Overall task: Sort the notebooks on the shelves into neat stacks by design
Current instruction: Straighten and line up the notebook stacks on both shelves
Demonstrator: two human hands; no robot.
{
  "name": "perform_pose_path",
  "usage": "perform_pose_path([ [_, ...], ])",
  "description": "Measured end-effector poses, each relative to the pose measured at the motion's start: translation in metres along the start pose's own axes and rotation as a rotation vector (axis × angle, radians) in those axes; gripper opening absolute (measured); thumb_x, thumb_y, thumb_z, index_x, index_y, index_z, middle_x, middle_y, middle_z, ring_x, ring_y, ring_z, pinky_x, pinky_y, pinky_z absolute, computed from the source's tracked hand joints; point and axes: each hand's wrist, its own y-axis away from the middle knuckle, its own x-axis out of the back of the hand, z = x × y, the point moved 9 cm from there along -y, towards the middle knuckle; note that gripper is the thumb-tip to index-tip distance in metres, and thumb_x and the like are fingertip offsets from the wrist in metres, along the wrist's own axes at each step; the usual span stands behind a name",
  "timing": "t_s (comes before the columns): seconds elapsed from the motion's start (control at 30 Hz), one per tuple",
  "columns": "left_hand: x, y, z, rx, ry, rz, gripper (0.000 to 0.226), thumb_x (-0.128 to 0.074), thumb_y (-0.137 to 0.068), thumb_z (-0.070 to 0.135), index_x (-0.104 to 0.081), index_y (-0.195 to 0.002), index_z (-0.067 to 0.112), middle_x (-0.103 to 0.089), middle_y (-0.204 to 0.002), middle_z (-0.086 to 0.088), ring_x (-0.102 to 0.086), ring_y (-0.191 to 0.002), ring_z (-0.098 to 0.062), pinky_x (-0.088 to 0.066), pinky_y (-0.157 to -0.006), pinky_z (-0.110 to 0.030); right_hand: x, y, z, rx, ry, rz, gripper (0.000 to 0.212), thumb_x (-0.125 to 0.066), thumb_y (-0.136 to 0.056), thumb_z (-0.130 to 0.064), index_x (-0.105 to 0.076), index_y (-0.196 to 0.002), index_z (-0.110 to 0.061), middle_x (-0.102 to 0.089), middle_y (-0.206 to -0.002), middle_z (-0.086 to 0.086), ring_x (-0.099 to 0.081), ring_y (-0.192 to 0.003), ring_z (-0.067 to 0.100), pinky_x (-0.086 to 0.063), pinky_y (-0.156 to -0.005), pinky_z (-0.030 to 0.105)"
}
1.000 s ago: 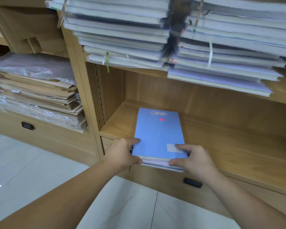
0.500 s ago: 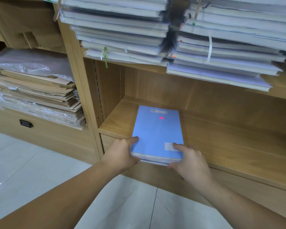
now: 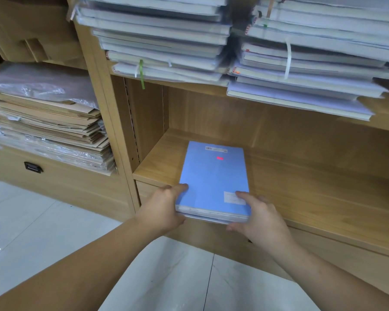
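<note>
One small stack of notebooks (image 3: 213,182) with a blue cover on top lies on the lower shelf (image 3: 312,187), toward its left end and near the front edge, its near end slightly over the lip. The left hand (image 3: 164,209) clasps the near left corner, thumb on the cover and the other fingers hidden beneath, while the right hand (image 3: 258,218) holds the near right corner, thumb laid on the white label and fingers curled under the stack's edge — both closed on the stack rather than spread. This looks like the first pile being squared up, so the task seems barely begun. The shelf above (image 3: 380,122) carries two tall, ragged piles of pale notebooks (image 3: 162,41) with uneven edges and overhang — their designs cannot be told apart here, and most of the sorting appears left to do.
</note>
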Motion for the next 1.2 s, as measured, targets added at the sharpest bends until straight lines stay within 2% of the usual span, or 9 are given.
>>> perform_pose_path([
  [0.13,-0.003,-0.001,0.002,-0.025,-0.049,0.011,0.077,-0.075,-0.084,0.024,-0.038,-0.150,0.033,-0.059,-0.119,-0.001,-0.059,-0.104,-0.022,-0.052,-0.083,-0.032,-0.002,0.002,-0.009,0.020,0.197,-0.048,0.098,-0.084,-0.074,-0.050,-0.027,-0.153,-0.046,-0.058,-0.129,-0.002,-0.058,-0.118,0.024,-0.052,-0.089,0.033],
  [0.27,-0.003,-0.006,-0.003,-0.029,-0.039,0.026,0.074,-0.072,-0.087,0.023,-0.038,-0.152,0.032,-0.058,-0.113,-0.001,-0.058,-0.100,-0.022,-0.047,-0.077,-0.028,-0.001,-0.007,-0.012,0.035,0.147,-0.059,0.091,-0.084,-0.076,-0.045,-0.036,-0.153,-0.043,-0.059,-0.134,-0.001,-0.059,-0.120,0.023,-0.052,-0.094,0.032],
  [0.5,0.008,-0.017,-0.042,0.054,0.094,0.114,0.075,-0.066,-0.091,0.014,-0.036,-0.156,0.036,-0.049,-0.115,0.004,-0.054,-0.094,-0.016,-0.046,-0.078,-0.022,-0.016,-0.033,-0.036,0.029,0.026,-0.036,0.082,-0.085,-0.077,-0.041,-0.045,-0.148,-0.044,-0.061,-0.130,-0.001,-0.062,-0.114,0.022,-0.052,-0.094,0.031],
  [0.7,0.027,-0.029,-0.079,0.191,0.323,0.205,0.073,-0.073,-0.086,0.015,-0.045,-0.151,0.031,-0.053,-0.139,0.001,-0.058,-0.120,-0.021,-0.047,-0.098,-0.024,-0.038,-0.061,-0.070,0.068,-0.063,0.037,0.083,-0.089,-0.072,-0.039,-0.052,-0.146,-0.039,-0.063,-0.133,0.003,-0.061,-0.119,0.024,-0.049,-0.100,0.028],
  [0.77,0.032,-0.032,-0.091,0.225,0.357,0.222,0.072,-0.074,-0.085,0.017,-0.045,-0.150,0.029,-0.056,-0.140,0.003,-0.062,-0.115,-0.023,-0.050,-0.099,-0.029,-0.043,-0.070,-0.083,0.099,-0.066,0.064,0.083,-0.091,-0.070,-0.039,-0.054,-0.145,-0.035,-0.065,-0.133,0.004,-0.061,-0.121,0.024,-0.045,-0.101,0.027],
  [0.9,0.041,-0.034,-0.108,0.252,0.414,0.270,0.069,-0.068,-0.089,0.010,-0.042,-0.152,0.023,-0.057,-0.140,0.003,-0.059,-0.123,-0.021,-0.044,-0.096,-0.019,-0.052,-0.084,-0.105,0.143,-0.066,0.107,0.081,-0.090,-0.070,-0.041,-0.057,-0.143,-0.032,-0.066,-0.134,0.004,-0.062,-0.121,0.025,-0.045,-0.100,0.029],
  [1.0,0.046,-0.028,-0.117,0.290,0.472,0.319,0.061,-0.063,-0.092,0.007,-0.046,-0.150,0.021,-0.061,-0.134,0.005,-0.061,-0.120,-0.019,-0.046,-0.097,-0.021,-0.057,-0.089,-0.110,0.144,-0.081,0.117,0.081,-0.089,-0.070,-0.045,-0.057,-0.143,-0.033,-0.065,-0.132,0.003,-0.062,-0.119,0.025,-0.049,-0.100,0.032],
  [1.13,0.051,-0.019,-0.129,0.331,0.519,0.401,0.032,-0.059,-0.093,0.005,-0.064,-0.122,0.016,-0.068,-0.098,0.015,-0.065,-0.092,-0.006,-0.053,-0.089,-0.028,-0.060,-0.087,-0.101,0.151,-0.127,0.120,0.082,-0.087,-0.069,-0.051,-0.055,-0.144,-0.038,-0.062,-0.119,-0.002,-0.060,-0.111,0.022,-0.052,-0.095,0.037],
  [1.2,0.052,-0.015,-0.139,0.383,0.579,0.423,0.030,-0.058,-0.094,0.008,-0.065,-0.122,0.015,-0.070,-0.100,0.009,-0.067,-0.100,-0.012,-0.054,-0.092,-0.030,-0.057,-0.085,-0.098,0.157,-0.116,0.140,0.079,-0.086,-0.070,-0.054,-0.057,-0.142,-0.038,-0.066,-0.109,-0.004,-0.061,-0.105,0.021,-0.054,-0.090,0.037],
])
